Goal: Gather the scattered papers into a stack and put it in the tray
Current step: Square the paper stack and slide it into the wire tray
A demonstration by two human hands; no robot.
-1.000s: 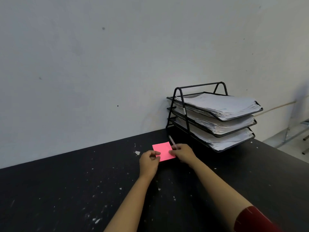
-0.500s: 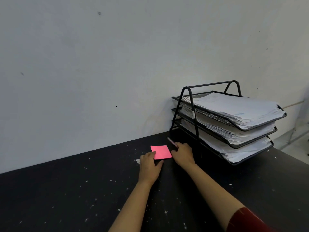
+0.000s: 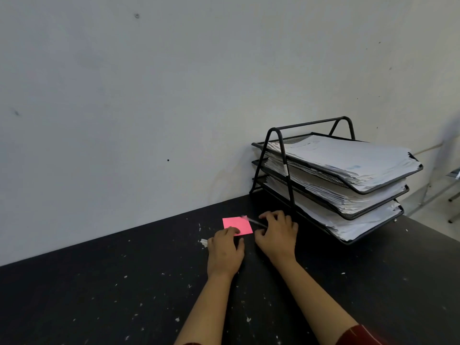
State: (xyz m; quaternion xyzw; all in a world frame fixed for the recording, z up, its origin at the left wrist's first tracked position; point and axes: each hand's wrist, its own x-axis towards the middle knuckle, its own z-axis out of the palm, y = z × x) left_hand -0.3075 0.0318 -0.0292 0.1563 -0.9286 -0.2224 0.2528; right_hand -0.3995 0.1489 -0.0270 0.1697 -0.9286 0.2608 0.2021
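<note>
Papers already fill all three tiers of the black wire tray (image 3: 286,155) at the right rear of the counter (image 3: 99,295); the only loose sheet in view is a small pink note (image 3: 234,224) lying flat on the dark surface just left of the tray; the left hand (image 3: 225,252) rests palm down with its fingertips overlapping the note's near edge, fingers loosely together rather than pinching; the right hand (image 3: 277,235) sits just right of the note, fingers curled, and appears to close on a thin pen (image 3: 254,222) whose tip lies across the note's far right corner, though blur makes the hold uncertain; the risks from here are modest: a flat sheet on a smooth counter resists lifting, so a fingertip drag may skid or crease it; the pen could be swept along with it; and the tiers look heaped to the brim, so a small note laid on top may slide off the sloping pile; white flecks (image 3: 204,242) dot the counter nearby.
</note>
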